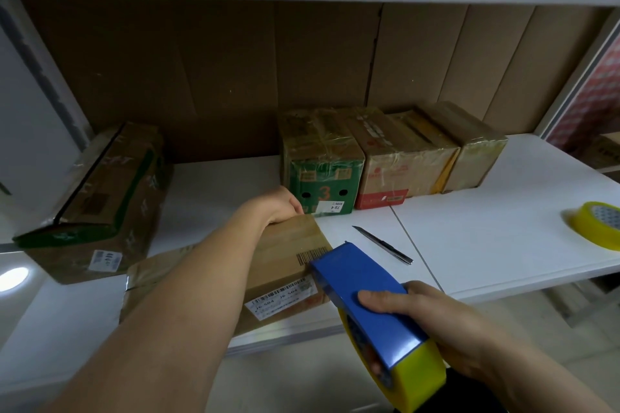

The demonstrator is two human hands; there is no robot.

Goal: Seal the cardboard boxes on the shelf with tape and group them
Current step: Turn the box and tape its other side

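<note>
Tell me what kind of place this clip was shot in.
Probably a stockroom or parcel-packing area. A white shelf holds a row of taped cardboard boxes with shipping labels, the right hand holds a blue tape dispenser, and a spare tape roll and a knife lie nearby.
</note>
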